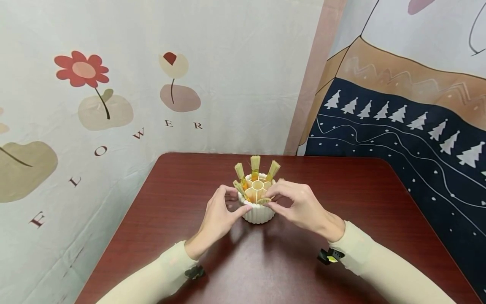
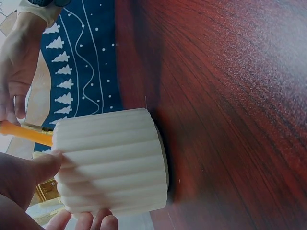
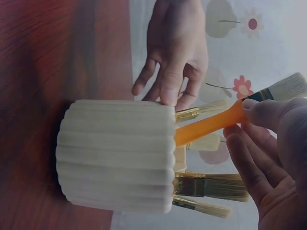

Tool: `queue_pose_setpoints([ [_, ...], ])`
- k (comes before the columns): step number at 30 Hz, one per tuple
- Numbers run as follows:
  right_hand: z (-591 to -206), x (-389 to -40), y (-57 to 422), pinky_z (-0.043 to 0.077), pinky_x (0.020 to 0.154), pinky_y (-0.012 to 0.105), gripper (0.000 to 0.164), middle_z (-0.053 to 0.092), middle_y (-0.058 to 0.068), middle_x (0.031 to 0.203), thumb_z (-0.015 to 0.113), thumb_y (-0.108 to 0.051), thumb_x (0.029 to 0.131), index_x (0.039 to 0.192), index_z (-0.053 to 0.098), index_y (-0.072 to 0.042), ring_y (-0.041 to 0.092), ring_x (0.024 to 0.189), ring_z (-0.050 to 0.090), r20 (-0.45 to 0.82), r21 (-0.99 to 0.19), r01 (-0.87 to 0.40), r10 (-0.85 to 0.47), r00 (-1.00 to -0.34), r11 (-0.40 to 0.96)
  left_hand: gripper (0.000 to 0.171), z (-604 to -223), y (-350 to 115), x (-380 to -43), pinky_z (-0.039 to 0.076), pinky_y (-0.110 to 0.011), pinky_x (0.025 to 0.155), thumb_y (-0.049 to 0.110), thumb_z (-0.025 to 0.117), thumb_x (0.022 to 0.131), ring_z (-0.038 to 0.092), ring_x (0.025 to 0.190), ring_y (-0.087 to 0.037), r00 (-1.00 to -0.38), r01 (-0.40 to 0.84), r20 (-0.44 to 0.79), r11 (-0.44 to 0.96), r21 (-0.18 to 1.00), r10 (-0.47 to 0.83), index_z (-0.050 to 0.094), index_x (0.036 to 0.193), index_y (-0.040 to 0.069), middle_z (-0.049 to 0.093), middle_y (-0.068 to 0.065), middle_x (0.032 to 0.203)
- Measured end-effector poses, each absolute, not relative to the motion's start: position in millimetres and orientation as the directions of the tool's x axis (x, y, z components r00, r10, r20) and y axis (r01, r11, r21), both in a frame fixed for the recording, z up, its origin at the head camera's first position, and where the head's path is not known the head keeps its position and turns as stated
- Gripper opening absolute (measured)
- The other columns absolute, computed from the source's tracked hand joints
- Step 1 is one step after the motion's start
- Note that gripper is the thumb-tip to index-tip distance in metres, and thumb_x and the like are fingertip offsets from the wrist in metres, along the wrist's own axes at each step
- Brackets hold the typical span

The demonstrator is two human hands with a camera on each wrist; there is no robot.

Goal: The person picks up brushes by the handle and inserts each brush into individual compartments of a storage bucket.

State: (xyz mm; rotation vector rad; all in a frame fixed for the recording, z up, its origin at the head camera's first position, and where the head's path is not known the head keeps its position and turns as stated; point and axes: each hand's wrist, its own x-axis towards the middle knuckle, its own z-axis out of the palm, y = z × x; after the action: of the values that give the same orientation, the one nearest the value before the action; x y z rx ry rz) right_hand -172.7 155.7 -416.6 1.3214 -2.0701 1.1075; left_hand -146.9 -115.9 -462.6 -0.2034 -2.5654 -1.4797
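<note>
A white ribbed pot [image 1: 259,214] with a divided insert stands upright on the table. My left hand [image 1: 220,211] holds it from the left, thumb at the rim and fingers along its side, as the left wrist view also shows. My right hand [image 1: 303,207] pinches a paintbrush [image 3: 211,125] near where its orange handle meets the ferrule. Its bristles point up and its handle's lower end is inside the pot's near side, tilted. Several other brushes [image 1: 255,165] stand bristles up in compartments around the round centre tube [image 1: 257,185].
The dark red wooden table [image 1: 182,181] extends around the pot. Behind it hangs a pale cloth [image 1: 243,84] printed with flowers and letters. On the right is a dark blue cloth [image 1: 353,131] with white trees. Dark devices [image 1: 329,256] are strapped at both wrists.
</note>
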Motion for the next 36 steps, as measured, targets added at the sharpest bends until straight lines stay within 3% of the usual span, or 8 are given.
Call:
queue_pose_setpoints([
  [3, -421.3, -172.4, 155.7, 0.072, 0.083, 0.028, 0.041, 0.086, -0.001, 0.108, 0.099, 0.009, 0.085, 0.116, 0.085, -0.014, 0.012, 0.090, 0.081, 0.725, -0.362, -0.905, -0.542, -0.425, 0.225, 0.055, -462.6, -115.9, -147.2, 0.072, -0.052, 0.107, 0.024, 0.102, 0.093, 0.081, 0.118, -0.041, -0.976, 0.203, 0.216, 0.500, 0.842, 0.033, 0.067, 0.131, 0.006, 0.078, -0.015, 0.128],
  [9, -427.9, -170.1, 155.8, 0.070, 0.083, 0.019, 0.041, 0.086, -0.002, 0.109, 0.099, 0.008, 0.086, 0.118, 0.085, -0.014, 0.011, 0.091, 0.080, 0.713, -0.355, -0.902, -0.553, -0.432, 0.246, 0.055, -462.0, -115.6, -147.5, 0.072, -0.051, 0.107, 0.024, 0.102, 0.093, 0.081, 0.119, -0.037, -0.975, 0.208, 0.221, 0.500, 0.841, 0.034, 0.067, 0.131, 0.006, 0.079, -0.015, 0.128],
  [14, -432.3, -169.6, 154.0, 0.072, 0.078, 0.026, 0.042, 0.086, -0.001, 0.107, 0.099, 0.010, 0.084, 0.117, 0.085, -0.013, 0.011, 0.089, 0.080, 0.727, -0.327, -0.906, -0.541, -0.423, 0.269, 0.056, -461.2, -115.4, -147.4, 0.072, -0.050, 0.106, 0.024, 0.103, 0.093, 0.081, 0.118, -0.033, -0.973, 0.212, 0.227, 0.507, 0.836, 0.034, 0.067, 0.132, 0.005, 0.079, -0.015, 0.128],
  [25, -438.3, -169.8, 150.8, 0.073, 0.077, 0.027, 0.034, 0.087, 0.002, 0.104, 0.094, 0.009, 0.090, 0.116, 0.084, -0.010, 0.011, 0.087, 0.084, 0.703, -0.361, -0.879, -0.529, -0.476, 0.311, 0.055, -460.8, -114.5, -146.5, 0.072, -0.054, 0.105, 0.024, 0.102, 0.093, 0.082, 0.114, -0.031, -0.974, 0.208, 0.224, 0.515, 0.832, 0.031, 0.067, 0.131, 0.006, 0.079, -0.014, 0.127],
  [36, -441.7, -164.7, 148.0, 0.075, 0.077, 0.031, 0.027, 0.088, 0.005, 0.104, 0.095, 0.005, 0.093, 0.115, 0.084, -0.007, 0.012, 0.087, 0.086, 0.650, -0.417, -0.819, -0.501, -0.571, 0.393, 0.054, -460.0, -113.7, -144.4, 0.072, -0.055, 0.104, 0.025, 0.102, 0.093, 0.082, 0.113, -0.032, -0.973, 0.209, 0.228, 0.514, 0.832, 0.026, 0.067, 0.130, 0.006, 0.079, -0.014, 0.126],
])
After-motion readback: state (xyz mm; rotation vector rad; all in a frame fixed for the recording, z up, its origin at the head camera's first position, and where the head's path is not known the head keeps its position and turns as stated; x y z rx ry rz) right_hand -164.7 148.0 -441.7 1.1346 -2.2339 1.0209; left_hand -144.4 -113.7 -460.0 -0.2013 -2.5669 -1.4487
